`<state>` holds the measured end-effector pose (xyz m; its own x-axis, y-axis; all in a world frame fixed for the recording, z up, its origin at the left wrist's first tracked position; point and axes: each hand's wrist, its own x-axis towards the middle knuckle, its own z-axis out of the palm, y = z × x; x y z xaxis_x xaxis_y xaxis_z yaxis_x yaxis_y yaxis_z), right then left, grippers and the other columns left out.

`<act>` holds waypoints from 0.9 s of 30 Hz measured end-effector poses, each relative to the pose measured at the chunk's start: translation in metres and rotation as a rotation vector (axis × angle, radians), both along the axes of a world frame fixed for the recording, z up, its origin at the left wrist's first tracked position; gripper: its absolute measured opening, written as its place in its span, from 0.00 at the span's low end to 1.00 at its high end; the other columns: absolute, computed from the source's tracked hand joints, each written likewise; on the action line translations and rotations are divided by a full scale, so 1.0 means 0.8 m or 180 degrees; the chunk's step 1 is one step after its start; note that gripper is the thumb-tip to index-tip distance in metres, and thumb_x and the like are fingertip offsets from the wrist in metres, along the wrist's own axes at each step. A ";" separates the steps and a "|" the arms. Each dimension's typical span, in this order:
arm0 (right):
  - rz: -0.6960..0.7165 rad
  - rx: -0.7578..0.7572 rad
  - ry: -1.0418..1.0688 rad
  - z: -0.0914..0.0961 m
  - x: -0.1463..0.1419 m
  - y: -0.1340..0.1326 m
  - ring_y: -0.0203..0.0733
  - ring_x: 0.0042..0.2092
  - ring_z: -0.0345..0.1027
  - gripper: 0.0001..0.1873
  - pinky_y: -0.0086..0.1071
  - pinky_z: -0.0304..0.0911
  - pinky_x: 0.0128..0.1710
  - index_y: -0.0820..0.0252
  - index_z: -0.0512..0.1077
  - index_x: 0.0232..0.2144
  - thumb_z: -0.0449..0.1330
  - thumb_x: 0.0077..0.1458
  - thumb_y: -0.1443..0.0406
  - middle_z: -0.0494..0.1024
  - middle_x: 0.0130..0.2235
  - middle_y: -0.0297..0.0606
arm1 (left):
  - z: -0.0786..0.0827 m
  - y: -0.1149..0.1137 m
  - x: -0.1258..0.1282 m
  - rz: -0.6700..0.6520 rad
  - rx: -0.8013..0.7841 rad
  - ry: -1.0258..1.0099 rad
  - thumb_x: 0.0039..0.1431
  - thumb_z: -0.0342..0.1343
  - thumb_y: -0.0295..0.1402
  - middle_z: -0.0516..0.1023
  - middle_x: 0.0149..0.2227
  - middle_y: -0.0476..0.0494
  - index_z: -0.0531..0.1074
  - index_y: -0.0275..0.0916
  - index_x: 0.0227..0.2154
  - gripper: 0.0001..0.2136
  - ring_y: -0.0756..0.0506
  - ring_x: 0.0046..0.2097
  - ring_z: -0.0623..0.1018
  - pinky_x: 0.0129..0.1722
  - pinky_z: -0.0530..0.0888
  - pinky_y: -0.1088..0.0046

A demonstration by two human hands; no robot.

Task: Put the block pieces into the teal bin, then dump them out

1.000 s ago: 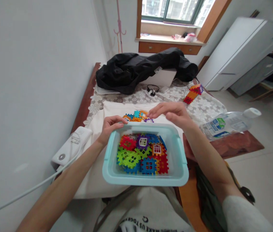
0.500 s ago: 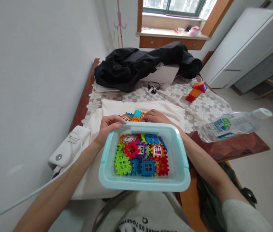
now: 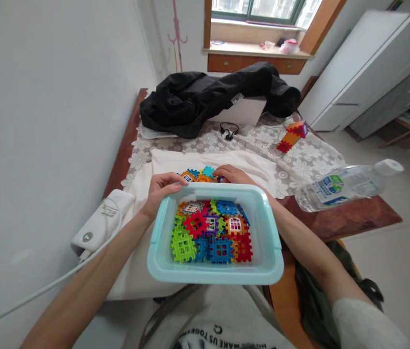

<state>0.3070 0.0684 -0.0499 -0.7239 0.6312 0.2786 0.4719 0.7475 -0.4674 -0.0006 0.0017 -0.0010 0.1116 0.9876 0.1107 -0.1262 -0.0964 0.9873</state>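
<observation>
A light blue plastic tub (image 3: 270, 261) is close in front of me, with interlocking plastic building tiles (image 3: 221, 249) in red, blue, green, orange and purple inside. My left hand (image 3: 161, 191) is closed on the tub's far left corner, thumb along the rim. Just behind the far rim, more tiles (image 3: 199, 175) lie heaped on a white cloth (image 3: 256, 162). My right hand (image 3: 232, 174) reaches past the tub to this heap, fingers extended and slightly bent over a turquoise tile (image 3: 208, 170) and a purple one. The tub's rim hides its palm and part of the heap.
A water bottle (image 3: 339, 186) is at the right near the table edge. A built tile piece (image 3: 292, 135), black headphones (image 3: 229, 131) and a black garment (image 3: 190, 99) lie farther back. At the left is a white device (image 3: 103, 220) with a cable.
My right fingertips have shifted slightly over the heap, and the turquoise tile and a purple one beside them show differently. My left hand stays at the tub's corner. The view has shifted slightly.
</observation>
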 end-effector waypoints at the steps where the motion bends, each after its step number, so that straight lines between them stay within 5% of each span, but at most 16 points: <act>1: 0.0000 0.0001 0.0045 0.000 0.001 -0.001 0.55 0.61 0.71 0.24 0.51 0.67 0.63 0.56 0.72 0.63 0.63 0.69 0.56 0.77 0.60 0.50 | 0.000 0.000 0.000 0.0000 -0.0005 -0.0006 0.43 0.70 0.34 0.85 0.27 0.45 0.87 0.40 0.26 0.06 0.48 0.27 0.76 0.27 0.68 0.75; 5: -0.0030 0.0028 0.0080 -0.004 0.000 -0.001 0.56 0.67 0.65 0.29 0.55 0.63 0.68 0.54 0.66 0.69 0.61 0.70 0.56 0.71 0.68 0.50 | 0.002 0.000 0.001 -0.0016 0.0006 -0.0015 0.43 0.69 0.34 0.86 0.27 0.45 0.87 0.40 0.26 0.06 0.48 0.28 0.76 0.27 0.69 0.75; 12: -0.0386 -0.0004 -0.0247 -0.005 -0.003 0.005 0.56 0.56 0.73 0.22 0.50 0.69 0.59 0.58 0.73 0.61 0.62 0.68 0.60 0.78 0.56 0.50 | 0.003 0.000 0.001 -0.0020 0.0038 0.0022 0.43 0.69 0.34 0.86 0.27 0.44 0.88 0.40 0.26 0.06 0.48 0.28 0.76 0.27 0.69 0.75; 27: -0.0756 -0.0208 0.0097 0.016 0.019 0.002 0.52 0.55 0.76 0.19 0.46 0.70 0.58 0.56 0.75 0.59 0.62 0.69 0.60 0.79 0.57 0.48 | 0.006 0.000 0.002 0.0013 -0.0011 0.0059 0.43 0.68 0.34 0.85 0.26 0.44 0.87 0.40 0.25 0.06 0.47 0.28 0.75 0.27 0.68 0.74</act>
<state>0.3226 0.0698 -0.0374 -0.5450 0.8000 0.2510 0.6158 0.5851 -0.5276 0.0012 0.0019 0.0034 0.1096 0.9884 0.1054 -0.1074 -0.0936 0.9898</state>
